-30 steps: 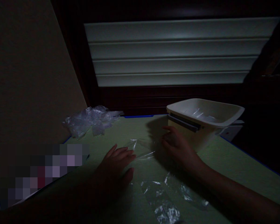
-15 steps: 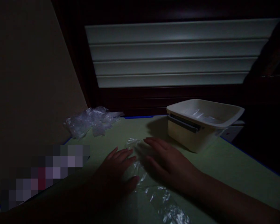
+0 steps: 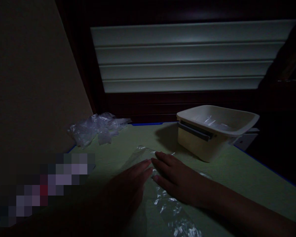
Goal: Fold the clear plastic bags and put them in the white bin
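A clear plastic bag [image 3: 174, 210] lies spread on the green tabletop, running from between my hands toward the near edge. My right hand [image 3: 175, 174] rests palm down on the bag, fingers stretched out to the left. My left hand [image 3: 135, 177] is just left of it, tilted on its side with fingers extended, the fingertips close to those of the right. It holds nothing that I can see. Dim light hides the left palm and wrist.
A cream plastic bin [image 3: 199, 141] with a dark handle stands at the back right, clear plastic inside it. Crumpled clear bags [image 3: 96, 126] are heaped at the back left. A louvred panel [image 3: 182, 56] stands behind the table [image 3: 249, 177]. Something at the left edge is pixelated.
My hands have come closer together. The right has lowered onto the bag, and the left has turned on its side and shifted slightly right. The bag's far part looks more spread out.
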Tool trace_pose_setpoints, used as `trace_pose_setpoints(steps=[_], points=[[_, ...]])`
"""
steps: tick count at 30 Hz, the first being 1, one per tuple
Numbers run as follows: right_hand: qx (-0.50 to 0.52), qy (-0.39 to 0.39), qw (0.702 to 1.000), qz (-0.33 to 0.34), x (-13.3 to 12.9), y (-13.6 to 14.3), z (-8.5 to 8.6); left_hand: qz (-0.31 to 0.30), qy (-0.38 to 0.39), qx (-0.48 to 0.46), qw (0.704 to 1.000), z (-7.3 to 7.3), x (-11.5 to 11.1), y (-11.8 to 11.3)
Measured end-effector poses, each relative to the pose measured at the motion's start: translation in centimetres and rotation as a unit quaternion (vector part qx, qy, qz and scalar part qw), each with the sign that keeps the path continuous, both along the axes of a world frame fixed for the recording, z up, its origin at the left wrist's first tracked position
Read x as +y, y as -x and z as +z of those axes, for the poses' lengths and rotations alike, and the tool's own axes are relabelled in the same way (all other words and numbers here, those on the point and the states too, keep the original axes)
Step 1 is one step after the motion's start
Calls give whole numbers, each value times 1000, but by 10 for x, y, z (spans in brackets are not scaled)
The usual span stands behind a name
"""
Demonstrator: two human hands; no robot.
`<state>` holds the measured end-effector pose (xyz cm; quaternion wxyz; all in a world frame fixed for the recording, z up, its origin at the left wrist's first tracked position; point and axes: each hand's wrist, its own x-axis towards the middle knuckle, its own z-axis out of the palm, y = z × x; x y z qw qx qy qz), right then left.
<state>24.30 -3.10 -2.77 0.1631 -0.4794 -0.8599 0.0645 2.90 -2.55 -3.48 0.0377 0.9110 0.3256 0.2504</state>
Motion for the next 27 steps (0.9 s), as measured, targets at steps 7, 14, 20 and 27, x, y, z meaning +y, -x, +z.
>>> trace_pose_setpoints(steps=[7,14,20,27], points=[[-23,-4,1000,-12,5,-4,-1,-6,20,51,998,-3,8,6],[-15,-36,994,-100,20,-14,-9,23,40,95,994,3,7,2],[35,-36,997,-64,10,-6,3,35,22,106,994,-6,12,4],[-18,-25,999,-17,7,-5,-3,66,8,148,987,-9,25,5]])
